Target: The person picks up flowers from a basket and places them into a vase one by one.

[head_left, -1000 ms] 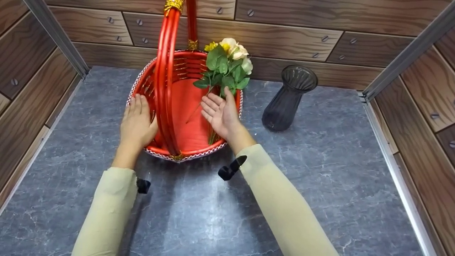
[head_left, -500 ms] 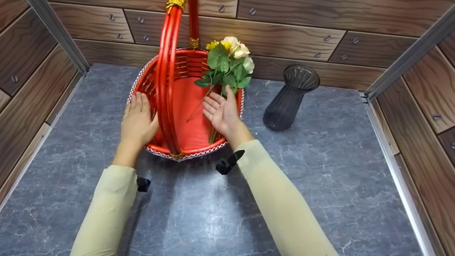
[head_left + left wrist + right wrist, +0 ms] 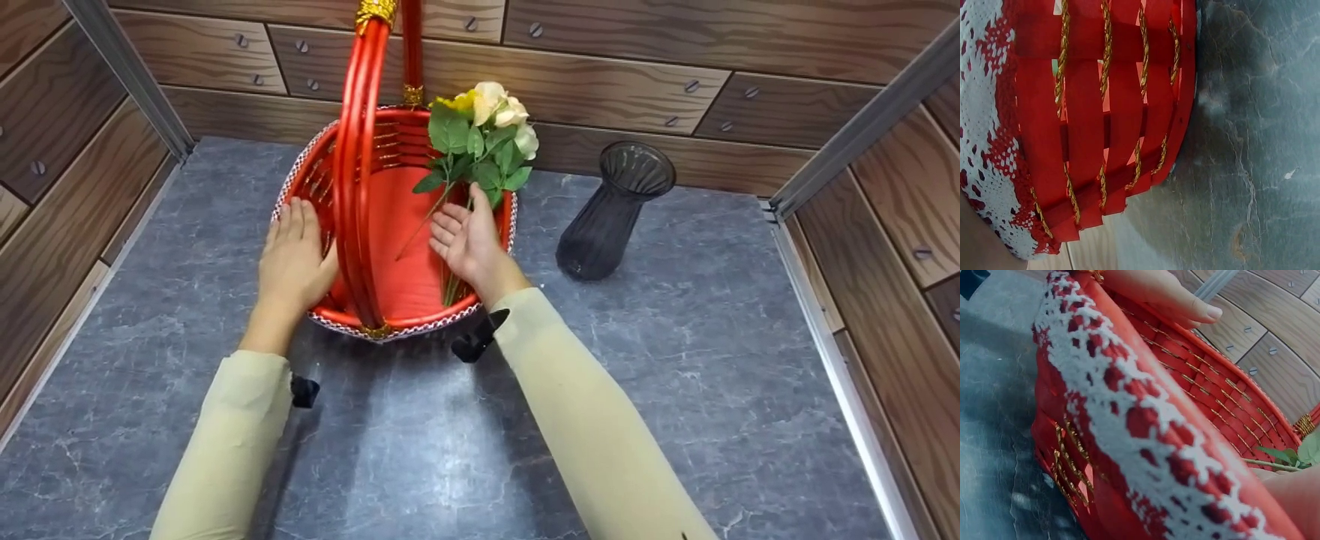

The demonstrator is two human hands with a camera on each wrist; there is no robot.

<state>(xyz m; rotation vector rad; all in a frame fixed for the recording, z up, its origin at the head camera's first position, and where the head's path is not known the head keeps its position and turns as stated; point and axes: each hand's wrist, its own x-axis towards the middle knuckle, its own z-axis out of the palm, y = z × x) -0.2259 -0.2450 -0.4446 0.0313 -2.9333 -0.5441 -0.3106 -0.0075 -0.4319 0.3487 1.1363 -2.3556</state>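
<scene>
A red woven basket (image 3: 397,292) with a tall arched handle and white lace edging stands on the grey surface. My left hand (image 3: 292,259) rests on its left rim, fingers straight, thumb reaching towards the handle. On the other side my right hand (image 3: 472,244) lies over the right rim, palm turned inward and up, fingers loosely extended with nothing in them. Cream and yellow flowers (image 3: 501,112) with green leaves lean out at the basket's back right; their stems run down inside, partly hidden behind the right hand. The lace rim (image 3: 1145,422) crosses the right wrist view.
A dark ribbed glass vase (image 3: 600,225) stands to the right of the basket. Wood-patterned panels (image 3: 600,67) with printed screws enclose the back and both sides, joined by grey metal strips (image 3: 862,112) at the corners.
Both hands keep their places at the basket's rim, the right one shifting only slightly. The flowers have tipped a little, and a leaf overlaps more of the yellow bloom.
</scene>
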